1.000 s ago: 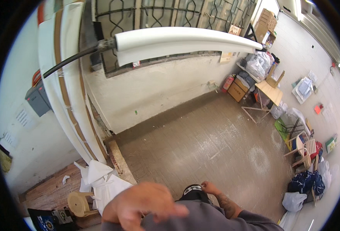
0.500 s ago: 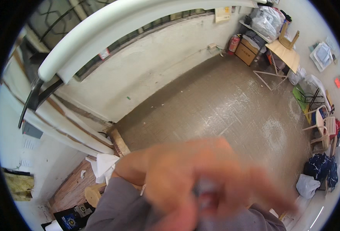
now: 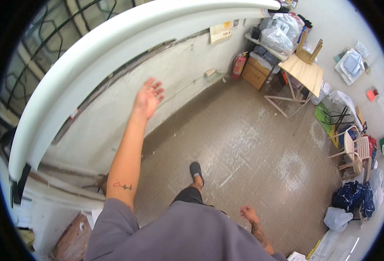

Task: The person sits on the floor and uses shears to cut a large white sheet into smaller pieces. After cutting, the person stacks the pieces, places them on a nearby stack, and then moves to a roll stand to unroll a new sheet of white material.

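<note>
My left hand is raised on an outstretched arm in front of the pale wall. Its fingers are apart and it holds nothing. A long white roll runs above it along the wall, bent by the lens, and the hand does not touch it. My right hand hangs low at my right side over the floor. Its fingers are curled in loosely, and no object shows in them. A dark slip-on shoe on one of my feet stands on the scuffed floor.
A fire extinguisher, a cardboard box and a wooden folding table stand at the far corner. Along the right side are a plastic chair, dark blue cloth and a white bag. Barred windows lie behind the roll.
My hand, blurred and close before me earlier, has moved away; the left arm now reaches up and left, while the right hand is low at my side. The view has shifted.
</note>
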